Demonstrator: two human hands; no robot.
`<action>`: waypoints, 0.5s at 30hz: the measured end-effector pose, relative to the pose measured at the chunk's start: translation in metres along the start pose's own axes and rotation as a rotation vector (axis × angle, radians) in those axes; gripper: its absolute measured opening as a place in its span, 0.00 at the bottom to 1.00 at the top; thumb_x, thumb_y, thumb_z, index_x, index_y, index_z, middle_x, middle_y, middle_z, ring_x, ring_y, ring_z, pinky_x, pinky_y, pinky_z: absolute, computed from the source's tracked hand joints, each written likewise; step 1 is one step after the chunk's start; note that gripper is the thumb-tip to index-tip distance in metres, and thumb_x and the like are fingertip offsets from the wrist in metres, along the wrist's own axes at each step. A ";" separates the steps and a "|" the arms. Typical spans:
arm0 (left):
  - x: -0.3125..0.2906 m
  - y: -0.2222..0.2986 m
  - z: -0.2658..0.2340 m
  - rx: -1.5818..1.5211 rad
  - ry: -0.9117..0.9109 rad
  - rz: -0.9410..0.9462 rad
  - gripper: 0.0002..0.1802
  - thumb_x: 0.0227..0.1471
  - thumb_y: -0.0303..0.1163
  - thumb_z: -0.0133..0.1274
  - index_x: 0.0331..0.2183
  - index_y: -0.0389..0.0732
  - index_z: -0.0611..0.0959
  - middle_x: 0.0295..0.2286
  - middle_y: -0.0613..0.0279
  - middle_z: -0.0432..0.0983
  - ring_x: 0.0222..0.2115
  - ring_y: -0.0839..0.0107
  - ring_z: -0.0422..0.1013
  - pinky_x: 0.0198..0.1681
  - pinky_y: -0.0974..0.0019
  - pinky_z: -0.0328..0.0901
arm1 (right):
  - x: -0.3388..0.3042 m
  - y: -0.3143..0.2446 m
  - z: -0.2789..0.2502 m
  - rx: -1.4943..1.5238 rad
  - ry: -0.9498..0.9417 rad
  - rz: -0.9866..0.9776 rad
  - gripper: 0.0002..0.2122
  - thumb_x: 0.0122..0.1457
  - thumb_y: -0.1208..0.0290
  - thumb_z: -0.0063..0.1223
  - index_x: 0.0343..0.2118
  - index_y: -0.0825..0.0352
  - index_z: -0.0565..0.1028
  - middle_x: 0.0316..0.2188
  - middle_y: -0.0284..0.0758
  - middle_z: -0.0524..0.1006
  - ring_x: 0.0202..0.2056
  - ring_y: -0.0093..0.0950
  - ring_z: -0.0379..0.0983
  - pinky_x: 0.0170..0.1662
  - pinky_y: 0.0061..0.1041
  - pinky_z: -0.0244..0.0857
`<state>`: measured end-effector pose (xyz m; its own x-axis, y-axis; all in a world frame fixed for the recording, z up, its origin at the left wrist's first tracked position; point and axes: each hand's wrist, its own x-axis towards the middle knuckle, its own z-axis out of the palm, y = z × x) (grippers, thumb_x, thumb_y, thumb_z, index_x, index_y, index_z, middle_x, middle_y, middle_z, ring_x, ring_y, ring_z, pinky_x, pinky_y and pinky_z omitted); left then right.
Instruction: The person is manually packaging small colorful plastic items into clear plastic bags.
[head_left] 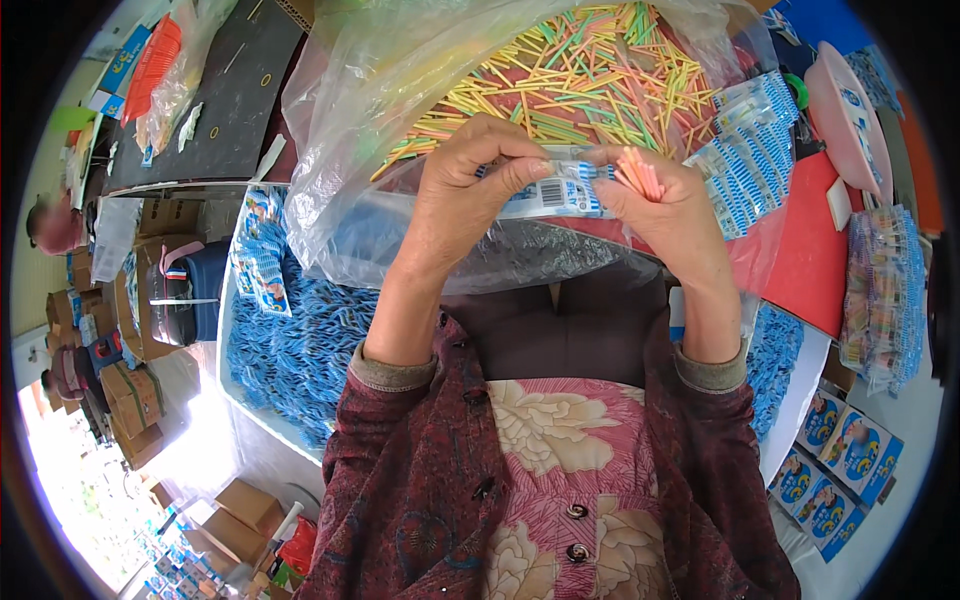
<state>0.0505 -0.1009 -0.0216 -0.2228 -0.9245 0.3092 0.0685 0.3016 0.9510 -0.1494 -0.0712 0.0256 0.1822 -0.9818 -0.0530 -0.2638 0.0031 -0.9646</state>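
Between my two hands a small blue-and-white printed plastic packet (553,197) is held up over the table edge. The thumb and forefinger of my left hand (468,180) are closed at its left end. My right hand (680,200) is closed around a short bundle of pink and orange sticks (640,174), its thumb against the packet's right end. Just beyond my hands lies a large spread of thin yellow, green and pink sticks (570,85) on clear plastic sheeting (345,150). To the right of my right hand are strips of joined blue-and-white packets (745,160).
Low boxes heaped with blue packets (300,350) flank my lap. At right are a pink basin (850,120), a red surface (805,250), a hanging bundle of packets (882,300) and printed cartons (835,470). Cardboard boxes (135,400) stand at left, beside a dark table (225,100).
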 end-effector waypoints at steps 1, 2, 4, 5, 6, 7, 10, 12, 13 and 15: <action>0.000 0.001 0.001 0.057 -0.016 0.041 0.06 0.42 0.26 0.61 0.28 0.38 0.82 0.27 0.66 0.73 0.29 0.78 0.68 0.33 0.75 0.62 | 0.000 0.002 0.000 0.000 0.001 0.003 0.09 0.53 0.74 0.54 0.37 0.67 0.76 0.23 0.25 0.72 0.27 0.13 0.64 0.30 0.15 0.62; 0.001 0.003 0.003 0.055 -0.018 0.039 0.06 0.42 0.26 0.61 0.28 0.38 0.82 0.27 0.66 0.73 0.29 0.78 0.68 0.33 0.75 0.62 | 0.000 0.005 0.000 -0.064 0.015 -0.004 0.08 0.52 0.75 0.53 0.35 0.67 0.75 0.21 0.26 0.71 0.25 0.13 0.64 0.30 0.16 0.61; 0.001 0.007 0.004 0.246 -0.076 0.110 0.06 0.41 0.26 0.61 0.28 0.40 0.84 0.27 0.65 0.73 0.29 0.77 0.68 0.32 0.74 0.62 | -0.001 0.007 0.002 -0.126 0.029 -0.010 0.06 0.52 0.75 0.53 0.33 0.67 0.75 0.19 0.27 0.69 0.24 0.14 0.63 0.29 0.17 0.61; 0.000 0.007 0.005 0.245 -0.078 0.108 0.06 0.41 0.26 0.61 0.28 0.40 0.84 0.27 0.65 0.73 0.29 0.77 0.68 0.32 0.74 0.62 | -0.001 0.005 0.005 -0.169 0.034 0.005 0.04 0.52 0.75 0.51 0.31 0.68 0.74 0.18 0.28 0.68 0.23 0.14 0.63 0.28 0.18 0.61; 0.001 0.007 0.006 0.265 -0.085 0.130 0.06 0.42 0.26 0.61 0.28 0.39 0.84 0.26 0.65 0.73 0.29 0.77 0.68 0.32 0.74 0.63 | 0.000 0.004 0.007 -0.212 0.039 0.018 0.03 0.52 0.76 0.50 0.28 0.70 0.72 0.17 0.30 0.67 0.22 0.15 0.62 0.26 0.19 0.61; 0.001 0.006 0.006 0.284 -0.092 0.153 0.07 0.42 0.26 0.61 0.29 0.39 0.84 0.26 0.65 0.73 0.29 0.76 0.69 0.32 0.75 0.63 | 0.000 0.007 0.009 -0.212 0.042 0.018 0.03 0.52 0.76 0.50 0.28 0.70 0.72 0.17 0.30 0.67 0.22 0.15 0.62 0.26 0.19 0.61; -0.001 0.006 0.010 0.137 -0.089 0.053 0.06 0.43 0.26 0.60 0.28 0.38 0.84 0.26 0.65 0.73 0.29 0.78 0.68 0.33 0.75 0.62 | 0.003 0.021 0.013 -0.269 0.193 -0.135 0.05 0.53 0.74 0.51 0.26 0.70 0.70 0.15 0.31 0.66 0.20 0.16 0.61 0.24 0.20 0.60; -0.004 0.006 0.012 0.064 -0.042 -0.020 0.05 0.44 0.25 0.59 0.29 0.37 0.83 0.27 0.66 0.73 0.29 0.78 0.68 0.34 0.75 0.62 | 0.008 0.020 0.014 0.008 0.176 -0.223 0.08 0.57 0.72 0.51 0.26 0.71 0.70 0.19 0.27 0.70 0.23 0.12 0.62 0.25 0.16 0.59; -0.005 0.006 0.012 -0.009 0.008 -0.096 0.05 0.45 0.25 0.59 0.29 0.36 0.83 0.27 0.66 0.73 0.29 0.78 0.68 0.34 0.75 0.62 | 0.006 0.013 0.011 0.011 0.176 -0.226 0.08 0.57 0.72 0.51 0.26 0.71 0.70 0.19 0.27 0.70 0.23 0.12 0.62 0.25 0.16 0.59; -0.008 0.005 0.014 -0.160 0.042 -0.148 0.05 0.45 0.25 0.58 0.29 0.36 0.83 0.28 0.67 0.73 0.30 0.78 0.68 0.35 0.75 0.62 | 0.001 -0.008 0.000 0.271 0.236 0.205 0.13 0.61 0.66 0.45 0.21 0.67 0.67 0.17 0.28 0.67 0.21 0.14 0.60 0.22 0.15 0.55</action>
<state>0.0388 -0.0891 -0.0195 -0.2009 -0.9659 0.1631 0.1927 0.1243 0.9734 -0.1472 -0.0720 0.0333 -0.0786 -0.9722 -0.2207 -0.0077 0.2220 -0.9750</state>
